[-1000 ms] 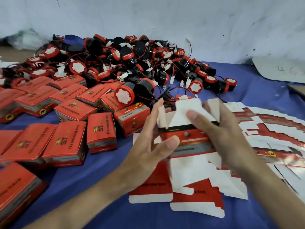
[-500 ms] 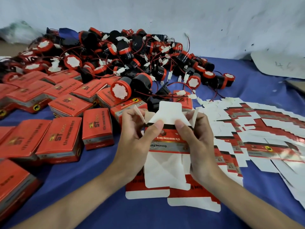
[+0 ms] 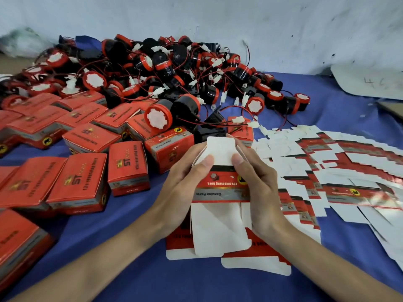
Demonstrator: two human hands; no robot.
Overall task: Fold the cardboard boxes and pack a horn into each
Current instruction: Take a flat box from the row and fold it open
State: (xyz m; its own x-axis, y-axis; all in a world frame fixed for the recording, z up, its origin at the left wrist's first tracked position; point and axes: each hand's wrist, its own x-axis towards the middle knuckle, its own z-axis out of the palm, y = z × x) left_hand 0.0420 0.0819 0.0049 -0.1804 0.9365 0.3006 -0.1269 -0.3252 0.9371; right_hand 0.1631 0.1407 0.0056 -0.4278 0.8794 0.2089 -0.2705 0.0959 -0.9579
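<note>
Head camera gives me both hands close together, clamped on one half-formed cardboard box held just above the blue cloth. My left hand grips the box's left side and my right hand grips its right side, fingers curled round behind it. Both thumbs press on the white top flap, which stands up at the far end of the box. The red and grey printed panel faces me with its lettering upside down, and a long white flap hangs from the near end.

Directly beneath the held box lie two flat blanks, red and white, overlapping each other on the cloth. To the right a wide fan of flat blanks spreads toward the table's edge. To the left sit the closed red boxes, crowded side by side in rough rows. Behind them and behind my hands is a heap of horns, black bodies with red rims, white connectors and thin red and black wires tangled through. One horn rests on the boxes nearest the heap, white face toward me. A pale sheet with handwriting lies far right against the white wall.
</note>
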